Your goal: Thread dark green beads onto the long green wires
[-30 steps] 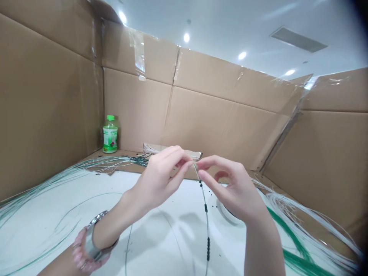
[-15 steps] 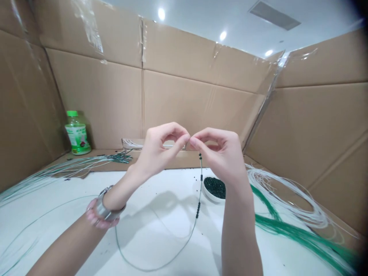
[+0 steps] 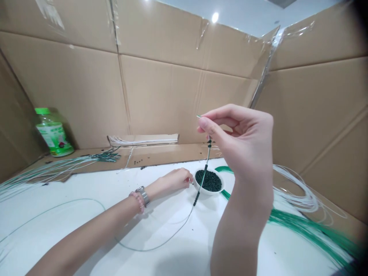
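My right hand (image 3: 243, 132) is raised, its thumb and forefinger pinching a thin cord close to its tip (image 3: 198, 116). Dark green beads (image 3: 197, 198) sit in small groups along the cord (image 3: 161, 244), which hangs below the fingers and loops over the white tabletop toward the left. Down at the table, my left hand (image 3: 176, 179) is beside the left rim of a white bowl (image 3: 211, 191) holding many small dark beads (image 3: 212, 179). Its fingers are curled together; a tiny dark speck shows at the fingertips, too small to name.
A green-capped bottle (image 3: 54, 134) stands at the back left near a bundle of beaded cords (image 3: 106, 155). White cords lie in a cardboard strip (image 3: 143, 140). Coiled white cord (image 3: 304, 197) and green cord (image 3: 304, 228) lie on the right. Cardboard walls (image 3: 172, 88) surround the table.
My left hand has left the fingertips of my right hand and come down beside the bowl. My right hand still holds the cord, slightly higher and farther right. The view has shifted.
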`<action>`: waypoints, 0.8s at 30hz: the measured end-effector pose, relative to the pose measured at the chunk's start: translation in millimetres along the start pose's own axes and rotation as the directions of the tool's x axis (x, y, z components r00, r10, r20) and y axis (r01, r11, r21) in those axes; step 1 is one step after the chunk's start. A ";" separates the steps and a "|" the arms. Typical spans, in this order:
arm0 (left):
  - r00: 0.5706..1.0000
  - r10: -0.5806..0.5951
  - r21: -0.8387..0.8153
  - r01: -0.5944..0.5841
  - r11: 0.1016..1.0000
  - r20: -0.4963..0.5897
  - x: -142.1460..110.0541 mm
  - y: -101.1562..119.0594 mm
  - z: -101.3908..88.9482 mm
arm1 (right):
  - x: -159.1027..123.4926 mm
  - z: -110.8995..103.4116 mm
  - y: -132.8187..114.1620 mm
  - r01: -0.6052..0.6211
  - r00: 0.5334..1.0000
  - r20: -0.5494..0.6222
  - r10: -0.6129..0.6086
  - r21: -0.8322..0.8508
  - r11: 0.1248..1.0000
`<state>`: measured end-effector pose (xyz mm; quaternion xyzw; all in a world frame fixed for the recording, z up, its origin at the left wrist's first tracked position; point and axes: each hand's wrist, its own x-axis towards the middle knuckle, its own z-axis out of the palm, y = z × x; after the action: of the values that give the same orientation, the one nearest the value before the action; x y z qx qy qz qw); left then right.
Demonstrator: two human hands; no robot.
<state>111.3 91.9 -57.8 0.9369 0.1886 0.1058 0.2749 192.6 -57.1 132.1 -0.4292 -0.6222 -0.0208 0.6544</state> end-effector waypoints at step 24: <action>0.546 -0.240 -0.537 -0.487 0.688 -0.803 -100.4 94.4 -96.0 | -17.2 31.1 -24.7 0.075 0.985 0.141 -0.095 0.141 0.987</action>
<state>19.2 22.8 64.4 0.5985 0.1636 0.6182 0.4826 150.1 -63.1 126.5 -0.3574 -0.6866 0.0253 0.6326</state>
